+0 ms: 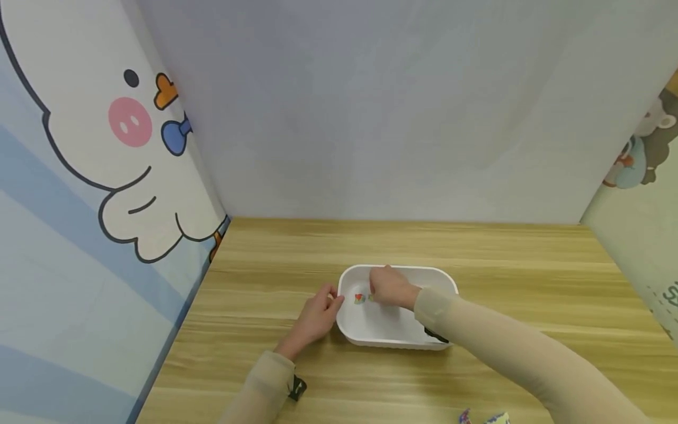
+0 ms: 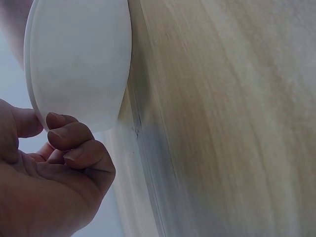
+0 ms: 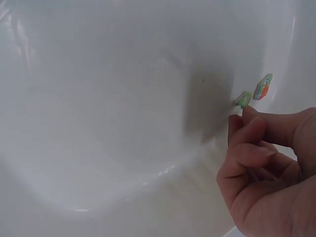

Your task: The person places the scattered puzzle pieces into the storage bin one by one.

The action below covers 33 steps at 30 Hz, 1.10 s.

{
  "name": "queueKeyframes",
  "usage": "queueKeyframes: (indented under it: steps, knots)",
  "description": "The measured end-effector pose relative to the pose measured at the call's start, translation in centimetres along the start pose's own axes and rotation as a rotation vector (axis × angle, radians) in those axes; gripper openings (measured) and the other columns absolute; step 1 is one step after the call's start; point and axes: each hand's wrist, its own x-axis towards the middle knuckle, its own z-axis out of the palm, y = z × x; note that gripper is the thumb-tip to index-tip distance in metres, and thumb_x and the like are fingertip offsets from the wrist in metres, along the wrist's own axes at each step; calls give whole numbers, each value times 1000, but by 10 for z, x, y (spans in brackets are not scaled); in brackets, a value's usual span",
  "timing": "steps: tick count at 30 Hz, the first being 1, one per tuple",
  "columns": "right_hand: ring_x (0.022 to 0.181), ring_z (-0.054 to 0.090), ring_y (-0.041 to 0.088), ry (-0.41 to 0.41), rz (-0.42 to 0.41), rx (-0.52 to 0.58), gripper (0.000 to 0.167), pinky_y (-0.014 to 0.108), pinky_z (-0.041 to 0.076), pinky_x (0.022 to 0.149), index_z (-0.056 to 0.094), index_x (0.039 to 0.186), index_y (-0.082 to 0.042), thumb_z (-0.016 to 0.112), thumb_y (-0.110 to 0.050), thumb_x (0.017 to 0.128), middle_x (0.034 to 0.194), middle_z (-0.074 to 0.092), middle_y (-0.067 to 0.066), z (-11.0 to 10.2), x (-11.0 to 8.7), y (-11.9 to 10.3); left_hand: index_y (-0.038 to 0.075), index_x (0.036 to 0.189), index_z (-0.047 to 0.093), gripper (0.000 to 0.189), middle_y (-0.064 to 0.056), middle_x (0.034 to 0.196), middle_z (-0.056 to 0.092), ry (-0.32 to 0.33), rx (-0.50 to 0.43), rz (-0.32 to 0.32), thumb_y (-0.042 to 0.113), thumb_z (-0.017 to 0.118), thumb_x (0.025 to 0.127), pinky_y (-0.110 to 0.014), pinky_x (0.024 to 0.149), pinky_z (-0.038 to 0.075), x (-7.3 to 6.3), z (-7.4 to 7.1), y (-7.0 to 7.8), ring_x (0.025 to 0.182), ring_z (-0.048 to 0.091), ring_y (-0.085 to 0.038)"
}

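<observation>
A white plastic basin [image 1: 394,330] with rounded corners stands on the wooden table. My left hand [image 1: 316,315] grips its left end; in the left wrist view the thumb lies over the rim and curled fingers [image 2: 74,136] press the outer wall [image 2: 81,64]. Inside the basin, my right hand [image 1: 391,287] reaches low near the floor. Its thumb and forefinger pinch a small green wrapped candy [image 3: 243,99], mostly covered by the fingertips. Just beyond lies another small candy, red, green and blue [image 3: 263,87], on the basin floor toward the left end [image 1: 359,298].
At the table's front edge lie a purple-and-red wrapped piece [image 1: 464,417] and a yellow-and-blue one [image 1: 498,418], both cut off by the frame. A pale curtain [image 1: 392,118] hangs behind the table [image 1: 275,253], with a cartoon-printed panel [image 1: 69,147] at the left.
</observation>
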Motion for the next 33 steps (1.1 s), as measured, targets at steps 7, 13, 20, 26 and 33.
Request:
queueKeyframes:
  steps: [7, 13, 20, 26, 33]
  knots:
    - [65, 54, 18, 47, 7, 27, 8, 31, 47, 58, 63, 77, -3, 63, 5, 79, 71, 58, 3, -22, -17, 5, 7, 98, 46, 10, 3, 57, 47, 4, 16, 8, 17, 49, 100, -24, 45, 33, 0, 3, 4, 48, 41, -10]
    - [68, 56, 19, 96, 22, 36, 4, 32, 48, 62, 65, 81, -3, 66, 1, 81, 75, 60, 4, -41, -36, 18, 8, 99, 47, 10, 1, 59, 49, 15, 40, -35, 18, 49, 100, -26, 45, 34, 2, 4, 5, 49, 42, -12]
    - [75, 58, 19, 104, 55, 53, 15, 34, 48, 66, 66, 93, -4, 70, -16, 86, 85, 63, 4, -57, -56, 40, 7, 100, 47, 12, -2, 64, 54, 16, 40, -68, 19, 50, 100, -27, 47, 35, 2, 7, 5, 50, 44, -13]
    - [86, 59, 25, 170, 59, 68, 23, 41, 48, 76, 66, 97, -1, 69, -21, 86, 94, 64, 9, -67, -73, 60, 7, 101, 48, 13, -5, 69, 58, 21, 47, -99, 20, 49, 100, -28, 48, 37, 2, 9, 4, 53, 46, -15]
    - [90, 60, 29, 219, 49, 107, 23, 43, 46, 81, 67, 94, 0, 69, -21, 86, 96, 66, 11, -71, -89, 79, 7, 103, 49, 15, -5, 73, 61, 29, 74, -121, 22, 49, 100, -29, 50, 39, 4, 9, 4, 56, 48, -16]
